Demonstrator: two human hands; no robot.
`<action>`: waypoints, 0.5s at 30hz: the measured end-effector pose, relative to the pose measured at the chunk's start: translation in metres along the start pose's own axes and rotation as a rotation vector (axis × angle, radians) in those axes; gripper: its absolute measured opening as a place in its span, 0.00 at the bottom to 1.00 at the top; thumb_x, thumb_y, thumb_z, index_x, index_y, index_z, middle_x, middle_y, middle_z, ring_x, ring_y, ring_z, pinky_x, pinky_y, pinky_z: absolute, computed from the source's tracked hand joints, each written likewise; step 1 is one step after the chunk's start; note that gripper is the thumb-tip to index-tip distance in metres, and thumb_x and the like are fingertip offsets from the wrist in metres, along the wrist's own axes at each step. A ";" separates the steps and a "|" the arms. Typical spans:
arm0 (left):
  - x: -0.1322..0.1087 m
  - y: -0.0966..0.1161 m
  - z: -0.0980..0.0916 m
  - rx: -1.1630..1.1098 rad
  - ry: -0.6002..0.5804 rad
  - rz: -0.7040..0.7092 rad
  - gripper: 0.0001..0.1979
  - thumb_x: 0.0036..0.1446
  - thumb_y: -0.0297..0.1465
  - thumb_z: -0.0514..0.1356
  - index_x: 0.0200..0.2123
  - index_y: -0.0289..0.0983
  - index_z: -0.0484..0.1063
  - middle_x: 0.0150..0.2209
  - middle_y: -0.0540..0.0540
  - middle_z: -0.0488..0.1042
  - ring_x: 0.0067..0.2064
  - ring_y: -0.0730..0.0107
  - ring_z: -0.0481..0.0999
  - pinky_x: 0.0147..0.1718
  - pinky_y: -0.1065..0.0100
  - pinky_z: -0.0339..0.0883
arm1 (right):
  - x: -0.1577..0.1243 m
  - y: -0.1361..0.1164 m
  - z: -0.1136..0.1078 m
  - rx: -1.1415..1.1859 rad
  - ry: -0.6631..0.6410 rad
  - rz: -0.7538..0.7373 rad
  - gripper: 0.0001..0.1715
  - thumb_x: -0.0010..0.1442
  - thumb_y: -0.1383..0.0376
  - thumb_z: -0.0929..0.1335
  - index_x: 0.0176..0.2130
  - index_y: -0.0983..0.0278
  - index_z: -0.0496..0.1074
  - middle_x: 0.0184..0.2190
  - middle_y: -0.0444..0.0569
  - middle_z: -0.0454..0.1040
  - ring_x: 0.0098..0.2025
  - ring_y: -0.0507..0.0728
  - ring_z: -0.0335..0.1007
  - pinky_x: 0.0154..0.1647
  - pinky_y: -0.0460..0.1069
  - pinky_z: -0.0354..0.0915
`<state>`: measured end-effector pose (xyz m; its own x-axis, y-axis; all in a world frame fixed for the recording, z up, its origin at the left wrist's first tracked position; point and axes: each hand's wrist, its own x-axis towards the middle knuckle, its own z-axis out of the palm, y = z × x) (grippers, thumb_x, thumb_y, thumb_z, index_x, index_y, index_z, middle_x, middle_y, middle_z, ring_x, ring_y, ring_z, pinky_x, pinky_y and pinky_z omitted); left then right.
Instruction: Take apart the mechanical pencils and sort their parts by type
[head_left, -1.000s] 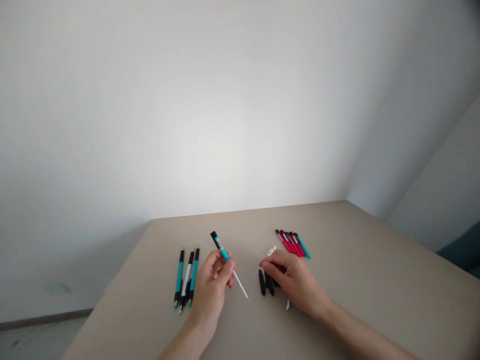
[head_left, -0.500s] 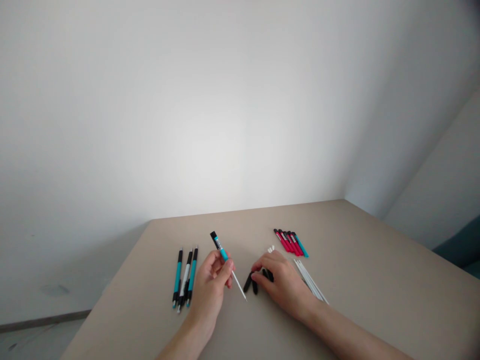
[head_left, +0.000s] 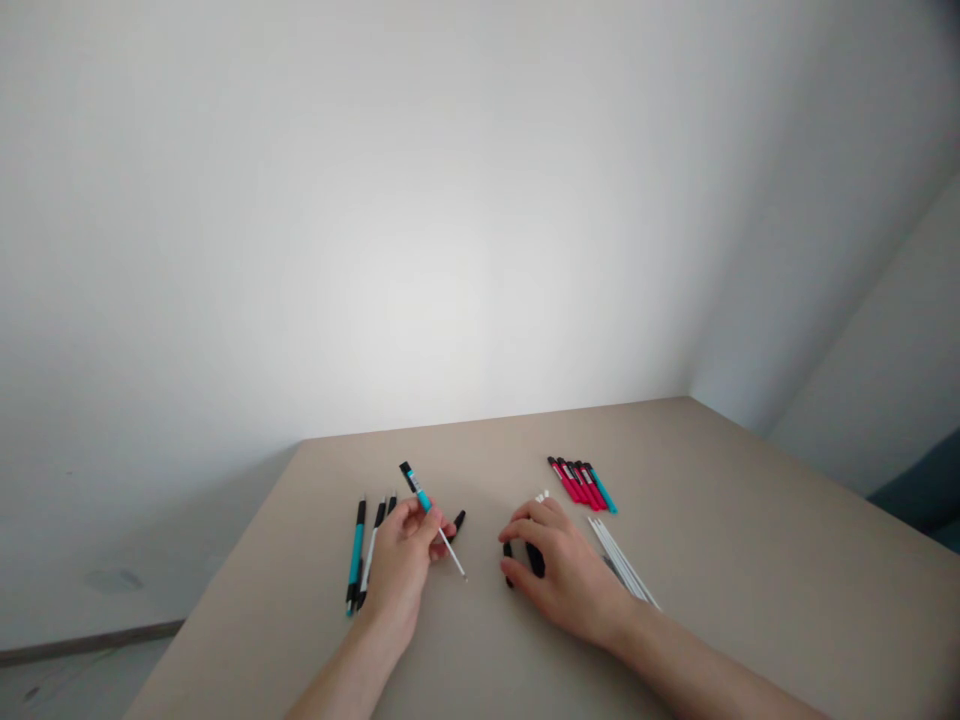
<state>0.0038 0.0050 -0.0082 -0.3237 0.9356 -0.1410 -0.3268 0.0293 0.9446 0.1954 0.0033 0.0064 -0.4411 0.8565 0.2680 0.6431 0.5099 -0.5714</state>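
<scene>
The left hand (head_left: 401, 550) pinched a blue barrel (head_left: 424, 500) between thumb and fingers (white refill (head_left: 454, 557) projecting lower right) over the table (head_left: 480, 650). On the right hand (head_left: 566, 565), thumb and forefinger stood apart at a black sleeve (head_left: 508, 550); whether they gripped it was unclear.

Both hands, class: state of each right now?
Left hand: closed, holding a teal-and-black pen barrel with white refill.
Right hand: open at a black piece; contact cannot be told.

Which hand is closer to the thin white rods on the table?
Right: the right hand is just left of the thin white rods; the left hand is much farther left.
</scene>
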 end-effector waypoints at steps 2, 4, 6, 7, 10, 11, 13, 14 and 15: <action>-0.002 0.004 0.000 -0.017 -0.015 0.011 0.17 0.39 0.35 0.70 0.31 0.34 0.71 0.23 0.50 0.70 0.25 0.70 0.72 0.18 0.73 0.60 | 0.000 0.001 -0.001 0.000 0.021 0.010 0.09 0.54 0.66 0.68 0.38 0.62 0.75 0.38 0.50 0.72 0.43 0.59 0.64 0.50 0.54 0.60; -0.003 0.006 0.001 -0.033 -0.035 0.032 0.16 0.40 0.35 0.69 0.31 0.33 0.72 0.23 0.51 0.69 0.23 0.73 0.70 0.18 0.74 0.59 | 0.000 0.001 -0.001 -0.001 0.027 0.015 0.10 0.54 0.66 0.68 0.38 0.61 0.75 0.38 0.50 0.72 0.43 0.59 0.65 0.49 0.54 0.60; -0.004 0.007 0.001 -0.056 -0.052 0.024 0.14 0.40 0.34 0.69 0.30 0.33 0.72 0.22 0.52 0.70 0.23 0.75 0.69 0.22 0.72 0.63 | 0.000 0.002 -0.002 0.000 0.024 0.015 0.10 0.54 0.67 0.67 0.39 0.61 0.75 0.38 0.50 0.72 0.43 0.59 0.65 0.49 0.54 0.61; -0.004 0.006 0.001 -0.074 -0.066 0.009 0.14 0.40 0.33 0.70 0.29 0.33 0.73 0.22 0.51 0.70 0.23 0.75 0.69 0.25 0.71 0.65 | 0.000 0.001 -0.002 0.001 0.021 0.013 0.11 0.54 0.67 0.67 0.39 0.61 0.75 0.38 0.50 0.72 0.44 0.59 0.64 0.49 0.54 0.60; -0.007 0.004 0.002 -0.134 -0.152 -0.100 0.13 0.40 0.31 0.70 0.28 0.33 0.73 0.22 0.51 0.70 0.24 0.75 0.70 0.30 0.69 0.67 | 0.000 -0.001 -0.002 0.009 -0.008 -0.004 0.15 0.52 0.69 0.68 0.41 0.61 0.74 0.40 0.50 0.71 0.45 0.59 0.63 0.50 0.54 0.60; -0.008 0.003 0.003 -0.151 -0.195 -0.158 0.13 0.40 0.31 0.71 0.28 0.32 0.73 0.22 0.51 0.70 0.24 0.75 0.69 0.31 0.68 0.67 | 0.000 -0.001 -0.002 0.016 -0.024 -0.012 0.16 0.51 0.69 0.69 0.42 0.61 0.74 0.41 0.50 0.71 0.45 0.60 0.63 0.50 0.54 0.60; -0.011 0.000 0.005 -0.179 -0.285 -0.274 0.11 0.41 0.29 0.70 0.28 0.32 0.73 0.22 0.50 0.70 0.23 0.76 0.69 0.33 0.67 0.68 | 0.000 -0.003 -0.001 0.024 -0.053 -0.024 0.19 0.50 0.68 0.70 0.44 0.61 0.74 0.42 0.51 0.71 0.46 0.60 0.62 0.50 0.53 0.60; -0.012 -0.002 0.006 -0.192 -0.322 -0.316 0.10 0.42 0.28 0.70 0.29 0.32 0.73 0.23 0.50 0.70 0.23 0.76 0.69 0.33 0.66 0.68 | 0.000 -0.003 -0.001 0.022 -0.066 -0.026 0.20 0.49 0.68 0.70 0.45 0.62 0.73 0.42 0.51 0.71 0.46 0.60 0.62 0.50 0.53 0.59; -0.013 -0.003 0.006 -0.204 -0.351 -0.344 0.09 0.44 0.28 0.69 0.29 0.31 0.74 0.23 0.50 0.70 0.24 0.76 0.69 0.34 0.66 0.69 | 0.001 -0.003 0.000 0.014 -0.076 -0.025 0.21 0.49 0.67 0.71 0.45 0.62 0.73 0.42 0.51 0.71 0.47 0.61 0.61 0.51 0.54 0.59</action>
<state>0.0145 -0.0056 -0.0072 0.1380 0.9465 -0.2916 -0.5391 0.3188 0.7796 0.1930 0.0023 0.0085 -0.5034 0.8347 0.2232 0.6226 0.5295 -0.5762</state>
